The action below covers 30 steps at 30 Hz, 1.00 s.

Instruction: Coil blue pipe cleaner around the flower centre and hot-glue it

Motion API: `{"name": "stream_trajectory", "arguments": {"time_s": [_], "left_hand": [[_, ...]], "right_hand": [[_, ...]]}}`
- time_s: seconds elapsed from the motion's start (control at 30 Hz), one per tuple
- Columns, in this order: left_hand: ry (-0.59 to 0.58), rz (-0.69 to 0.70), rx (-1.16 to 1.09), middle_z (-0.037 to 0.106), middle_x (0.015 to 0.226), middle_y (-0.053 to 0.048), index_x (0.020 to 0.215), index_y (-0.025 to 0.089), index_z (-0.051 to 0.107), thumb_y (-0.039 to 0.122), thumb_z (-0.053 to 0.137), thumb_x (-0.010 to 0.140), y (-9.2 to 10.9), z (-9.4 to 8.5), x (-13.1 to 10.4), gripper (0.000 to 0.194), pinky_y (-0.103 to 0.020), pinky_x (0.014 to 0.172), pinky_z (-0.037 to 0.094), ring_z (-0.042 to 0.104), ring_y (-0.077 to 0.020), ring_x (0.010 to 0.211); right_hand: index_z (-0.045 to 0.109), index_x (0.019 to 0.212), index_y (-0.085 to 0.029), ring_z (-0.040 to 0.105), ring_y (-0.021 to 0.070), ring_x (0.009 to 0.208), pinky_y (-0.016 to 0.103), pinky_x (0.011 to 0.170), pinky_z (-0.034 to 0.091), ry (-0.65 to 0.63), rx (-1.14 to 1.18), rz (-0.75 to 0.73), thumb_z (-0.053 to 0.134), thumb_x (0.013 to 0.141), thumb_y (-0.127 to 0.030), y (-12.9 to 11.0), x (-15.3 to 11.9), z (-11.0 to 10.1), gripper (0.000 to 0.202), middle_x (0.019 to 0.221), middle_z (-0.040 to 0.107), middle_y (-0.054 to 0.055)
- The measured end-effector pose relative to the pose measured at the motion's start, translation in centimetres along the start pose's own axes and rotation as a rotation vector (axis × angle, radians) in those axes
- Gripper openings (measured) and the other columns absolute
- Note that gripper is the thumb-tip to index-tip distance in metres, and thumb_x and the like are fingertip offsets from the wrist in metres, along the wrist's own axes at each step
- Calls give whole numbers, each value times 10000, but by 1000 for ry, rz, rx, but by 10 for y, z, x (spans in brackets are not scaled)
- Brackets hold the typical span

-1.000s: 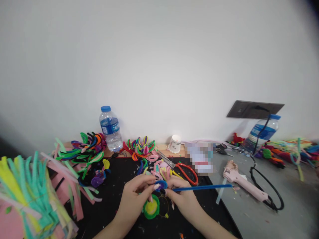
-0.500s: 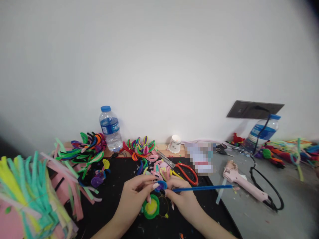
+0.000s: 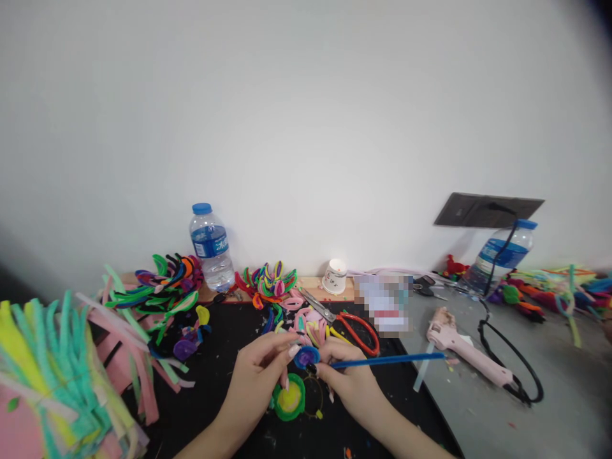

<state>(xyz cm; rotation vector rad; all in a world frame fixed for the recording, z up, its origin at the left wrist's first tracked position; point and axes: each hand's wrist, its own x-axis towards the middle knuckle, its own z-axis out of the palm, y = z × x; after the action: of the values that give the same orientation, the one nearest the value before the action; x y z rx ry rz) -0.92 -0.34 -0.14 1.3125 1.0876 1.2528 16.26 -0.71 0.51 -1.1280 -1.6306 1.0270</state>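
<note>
Between my two hands is a small blue and purple coil of fuzzy stem (image 3: 306,358). The fingers of my left hand (image 3: 261,373) pinch its left side. My right hand (image 3: 348,376) closes on its right side, and a straight blue stem (image 3: 396,361) sticks out to the right from that hand. A green ring with a yellow middle (image 3: 289,396) lies on the black mat (image 3: 191,395), just below my left fingertips. Beside it is a thin round wire loop (image 3: 314,396).
Red-handled scissors (image 3: 356,331), looped stems (image 3: 270,280) and a paper cup (image 3: 335,276) sit behind my hands. A pink glue gun (image 3: 468,357) with a black cord lies right. Stem bundles (image 3: 62,376) fill the left. Two water bottles (image 3: 211,248) (image 3: 502,255) stand near the wall.
My left fingertips have shifted slightly left on the coil, so more of its face shows. The blue stem's far end has moved slightly left and up.
</note>
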Motion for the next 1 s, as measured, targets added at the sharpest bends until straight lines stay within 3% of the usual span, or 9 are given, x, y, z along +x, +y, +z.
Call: {"name": "stream_trajectory", "arguments": {"time_s": [0.3,0.5,0.63,0.8,1.0], "left_hand": [[5,71,118,479,561,64,959,194,644,244,535,811,0,-1,-2,190,-191,432,382,449,-68,396],[-2,111,165,471,605,55,1004,198,603,222,473,837,1,-1,-3,213,-200,457,395,448,-82,434],[-2,97,164,485,640,46,1046,198,569,232,456,846,-2,-3,-3,232,-201,452,387,452,-89,454],[80,59,174,418,495,80,1111,178,526,285,425,867,3,-6,-1,285,-204,456,377,431,-105,435],[94,48,75,426,621,70,1148,189,477,322,439,857,9,-2,0,322,-200,415,370,408,-80,420]], "right_hand": [[568,558,-157,466,135,596,244,590,357,-7,-19,-4,602,736,-154,1,-1,-1,181,585,498,-18],[566,570,-155,475,137,608,241,588,352,-7,-38,-15,599,733,-141,5,-1,0,167,595,502,-16],[552,562,-156,467,131,601,236,585,352,-7,-39,-15,593,729,-134,3,0,0,173,588,491,-20],[543,550,-155,458,126,599,231,582,353,17,-43,-7,594,716,-133,2,1,-2,175,587,472,-23],[556,576,-160,451,122,584,217,531,345,22,-53,12,596,722,-135,8,0,-4,154,596,454,-24]]}}
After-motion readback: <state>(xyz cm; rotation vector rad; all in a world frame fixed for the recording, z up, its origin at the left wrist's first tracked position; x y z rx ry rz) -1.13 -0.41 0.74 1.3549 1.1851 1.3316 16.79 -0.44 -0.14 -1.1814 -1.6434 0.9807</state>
